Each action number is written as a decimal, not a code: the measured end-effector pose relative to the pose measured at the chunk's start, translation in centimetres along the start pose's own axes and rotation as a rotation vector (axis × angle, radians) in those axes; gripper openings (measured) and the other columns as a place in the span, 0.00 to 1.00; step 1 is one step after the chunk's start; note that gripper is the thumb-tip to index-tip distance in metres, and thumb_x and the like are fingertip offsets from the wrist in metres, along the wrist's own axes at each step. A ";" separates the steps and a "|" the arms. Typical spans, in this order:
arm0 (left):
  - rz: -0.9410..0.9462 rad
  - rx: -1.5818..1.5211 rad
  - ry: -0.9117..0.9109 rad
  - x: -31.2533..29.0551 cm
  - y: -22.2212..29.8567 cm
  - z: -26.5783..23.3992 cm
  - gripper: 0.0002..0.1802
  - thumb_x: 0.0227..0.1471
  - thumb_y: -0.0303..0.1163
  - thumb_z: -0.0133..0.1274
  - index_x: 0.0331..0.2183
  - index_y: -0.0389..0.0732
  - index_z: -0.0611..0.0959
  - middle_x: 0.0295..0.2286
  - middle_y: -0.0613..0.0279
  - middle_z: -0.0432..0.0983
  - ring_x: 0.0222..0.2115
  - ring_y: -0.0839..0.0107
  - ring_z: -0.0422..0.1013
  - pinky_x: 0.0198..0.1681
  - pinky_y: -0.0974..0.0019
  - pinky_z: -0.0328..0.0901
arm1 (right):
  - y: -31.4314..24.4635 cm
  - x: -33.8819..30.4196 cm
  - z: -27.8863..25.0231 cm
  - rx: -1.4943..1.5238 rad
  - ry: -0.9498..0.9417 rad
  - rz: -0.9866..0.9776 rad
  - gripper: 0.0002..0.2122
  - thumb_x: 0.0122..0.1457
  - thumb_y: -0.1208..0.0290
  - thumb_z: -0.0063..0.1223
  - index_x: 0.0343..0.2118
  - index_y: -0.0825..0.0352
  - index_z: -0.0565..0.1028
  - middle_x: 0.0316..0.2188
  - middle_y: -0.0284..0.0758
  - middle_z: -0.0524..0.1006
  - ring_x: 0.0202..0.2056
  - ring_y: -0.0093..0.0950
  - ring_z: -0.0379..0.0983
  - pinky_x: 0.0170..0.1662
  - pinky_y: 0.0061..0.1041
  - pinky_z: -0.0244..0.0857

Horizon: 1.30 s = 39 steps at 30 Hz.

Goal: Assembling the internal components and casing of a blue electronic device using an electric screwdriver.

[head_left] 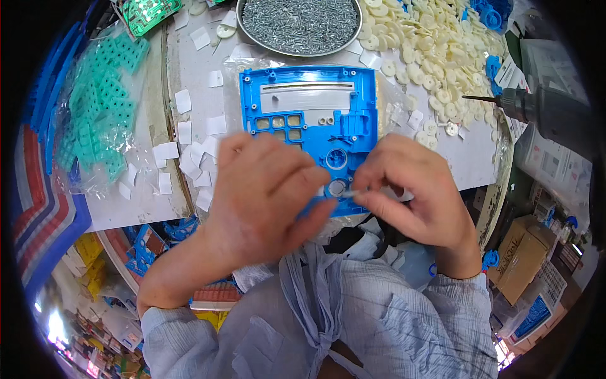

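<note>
A blue plastic housing point(322, 136) lies on the table in front of me, its inner side up. It has a long slot, a group of square openings and two round openings. My right hand point(413, 189) is at its lower right edge, thumb and forefinger pinching a small whitish piece point(356, 193), too blurred to name. My left hand point(268, 196) is over the housing's lower left part, fingers curled and thumb pointing to the right hand. Motion smears it, and I cannot tell whether it holds anything.
Beyond the housing stands a metal dish point(302, 50) of screws. Cream plastic discs point(429, 50) are heaped at the far right, near a power screwdriver point(536, 104). White paper squares point(184, 132) lie scattered left, beside bagged green pieces point(104, 101). A circuit board point(148, 14) sits far left.
</note>
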<state>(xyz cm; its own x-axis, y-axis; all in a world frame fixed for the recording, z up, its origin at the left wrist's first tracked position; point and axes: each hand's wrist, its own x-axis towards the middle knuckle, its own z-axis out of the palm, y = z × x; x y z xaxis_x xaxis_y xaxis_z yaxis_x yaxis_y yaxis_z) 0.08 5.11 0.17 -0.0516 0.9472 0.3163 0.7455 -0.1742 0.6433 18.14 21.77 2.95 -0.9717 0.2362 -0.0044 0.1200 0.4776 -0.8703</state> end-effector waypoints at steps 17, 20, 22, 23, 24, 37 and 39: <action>-0.320 -0.354 -0.002 -0.7 2.3 0.8 0.07 0.50 0.20 0.60 0.34 0.34 0.81 0.24 0.55 0.74 0.20 0.62 0.70 0.22 0.65 0.63 | -2.0 -0.7 2.4 -0.206 0.187 0.193 0.07 0.52 0.75 0.64 0.25 0.67 0.75 0.20 0.37 0.75 0.21 0.36 0.75 0.24 0.33 0.66; -0.185 -0.110 0.038 -0.2 1.1 0.6 0.07 0.49 0.24 0.61 0.34 0.37 0.81 0.27 0.58 0.74 0.24 0.61 0.71 0.26 0.61 0.64 | -1.3 0.6 2.1 -0.394 0.176 0.206 0.09 0.54 0.73 0.62 0.23 0.67 0.72 0.19 0.39 0.75 0.21 0.39 0.75 0.23 0.36 0.66; -0.083 0.000 0.043 0.0 0.1 0.4 0.08 0.48 0.24 0.62 0.34 0.39 0.81 0.29 0.59 0.75 0.27 0.60 0.72 0.30 0.59 0.65 | -0.8 1.2 2.4 -0.508 0.139 0.203 0.10 0.55 0.70 0.60 0.22 0.67 0.71 0.18 0.39 0.75 0.21 0.40 0.76 0.23 0.38 0.66; -0.030 0.023 0.037 0.0 -0.4 0.4 0.10 0.47 0.23 0.62 0.35 0.39 0.82 0.31 0.59 0.75 0.28 0.59 0.72 0.31 0.58 0.65 | -0.9 1.4 2.5 -0.546 0.120 0.199 0.10 0.55 0.70 0.60 0.22 0.67 0.72 0.18 0.39 0.75 0.21 0.40 0.76 0.23 0.38 0.66; 0.024 0.045 0.030 0.1 -0.7 0.4 0.12 0.46 0.22 0.62 0.36 0.38 0.82 0.32 0.59 0.76 0.29 0.58 0.72 0.33 0.58 0.65 | -0.9 1.5 2.7 -0.583 0.101 0.195 0.10 0.55 0.70 0.60 0.22 0.67 0.72 0.17 0.39 0.74 0.21 0.40 0.76 0.23 0.38 0.67; 0.104 0.161 -0.109 -0.2 -1.5 1.4 0.19 0.41 0.27 0.61 0.40 0.44 0.84 0.31 0.64 0.70 0.31 0.63 0.69 0.37 0.58 0.62 | -1.8 2.7 2.6 -0.715 -0.011 0.304 0.08 0.49 0.71 0.63 0.22 0.65 0.74 0.19 0.39 0.77 0.22 0.41 0.76 0.25 0.39 0.67; 0.127 0.214 -0.131 -0.1 -1.4 1.5 0.19 0.41 0.28 0.60 0.41 0.44 0.85 0.30 0.65 0.70 0.32 0.64 0.69 0.37 0.59 0.63 | -1.8 2.8 2.4 -0.712 -0.012 0.306 0.08 0.48 0.70 0.63 0.22 0.65 0.74 0.19 0.39 0.77 0.23 0.41 0.76 0.26 0.39 0.68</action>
<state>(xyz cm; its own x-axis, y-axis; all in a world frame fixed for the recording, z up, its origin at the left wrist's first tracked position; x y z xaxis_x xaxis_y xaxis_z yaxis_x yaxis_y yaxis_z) -0.02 5.68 -1.79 0.1268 0.9505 0.2836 0.8646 -0.2460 0.4380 14.75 19.49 3.32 -0.8760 0.4379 -0.2023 0.4812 0.8225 -0.3032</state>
